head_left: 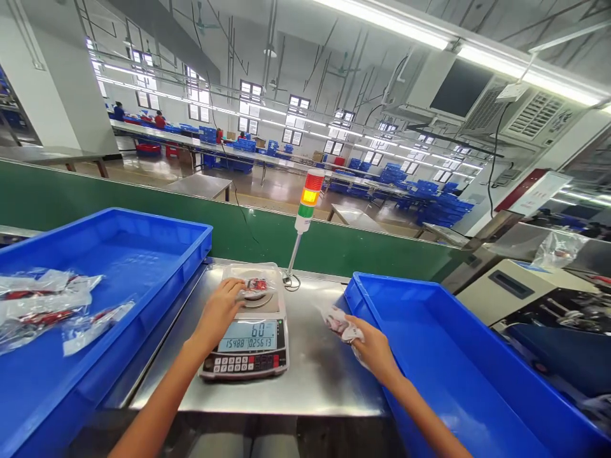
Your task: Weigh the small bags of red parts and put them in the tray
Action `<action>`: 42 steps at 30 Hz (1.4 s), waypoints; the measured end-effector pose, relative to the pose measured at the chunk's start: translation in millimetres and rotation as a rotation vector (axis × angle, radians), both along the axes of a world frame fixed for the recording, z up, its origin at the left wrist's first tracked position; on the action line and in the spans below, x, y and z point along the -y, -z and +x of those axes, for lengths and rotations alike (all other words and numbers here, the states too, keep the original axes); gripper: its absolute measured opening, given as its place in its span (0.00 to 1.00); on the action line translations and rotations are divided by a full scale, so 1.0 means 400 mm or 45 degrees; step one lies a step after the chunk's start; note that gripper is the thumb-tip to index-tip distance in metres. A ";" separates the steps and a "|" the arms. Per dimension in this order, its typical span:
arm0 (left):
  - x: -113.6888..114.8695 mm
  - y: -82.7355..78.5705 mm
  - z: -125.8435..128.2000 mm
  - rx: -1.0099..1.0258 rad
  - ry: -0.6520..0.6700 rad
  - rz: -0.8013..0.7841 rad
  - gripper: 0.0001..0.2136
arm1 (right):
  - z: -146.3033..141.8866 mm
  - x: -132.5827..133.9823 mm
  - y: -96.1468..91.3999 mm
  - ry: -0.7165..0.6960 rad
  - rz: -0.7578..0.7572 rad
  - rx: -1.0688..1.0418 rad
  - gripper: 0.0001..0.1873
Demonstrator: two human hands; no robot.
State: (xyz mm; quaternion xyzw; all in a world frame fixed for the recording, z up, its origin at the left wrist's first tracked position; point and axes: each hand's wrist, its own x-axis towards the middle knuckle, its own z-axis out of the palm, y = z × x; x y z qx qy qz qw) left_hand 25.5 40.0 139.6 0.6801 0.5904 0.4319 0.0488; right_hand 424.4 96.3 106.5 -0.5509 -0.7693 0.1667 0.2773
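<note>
My left hand (223, 312) is over the pan of a digital counting scale (282, 331), its fingers closed on the left edge of a clear plastic bag of red parts (258, 284). That bag lies on the pan, and the display reads 60 on its upper line. Over the steel table (315, 381), my right hand (370, 346) grips another clear plastic bag (338, 321) with reddish contents that I cannot make out. This hand is beside the left wall of the right blue bin (377, 312).
The left blue bin (157, 235) holds several bagged red parts (42, 312). A signal tower (309, 200) with its amber light lit stands behind the scale. A green barrier (267, 235) runs along the back. At right is a beige machine (506, 289).
</note>
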 end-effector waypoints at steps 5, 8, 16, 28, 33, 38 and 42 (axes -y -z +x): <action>-0.094 -0.047 -0.004 0.130 -0.032 0.021 0.08 | -0.024 0.028 0.066 -0.116 -0.362 0.373 0.38; -0.150 -0.116 -0.003 0.202 -0.054 0.026 0.07 | -0.039 0.037 0.033 -0.212 -0.551 0.519 0.55; -0.192 -0.253 0.026 0.385 0.120 0.002 0.05 | -0.283 -0.093 -0.233 -0.341 0.016 -0.340 0.33; 0.061 -0.376 0.029 0.537 -0.119 0.703 0.13 | -0.475 0.087 -0.485 -0.353 0.919 -0.622 0.13; 0.045 -0.344 0.066 0.385 -0.272 0.789 0.15 | -0.505 0.075 -0.430 -0.209 1.126 -0.661 0.12; -0.065 -0.261 0.017 0.248 -0.251 0.645 0.21 | -0.499 -0.052 -0.368 -0.361 0.968 -0.524 0.20; -0.111 -0.224 -0.031 0.199 -0.201 0.556 0.17 | -0.492 -0.130 -0.334 -0.416 0.604 -0.505 0.18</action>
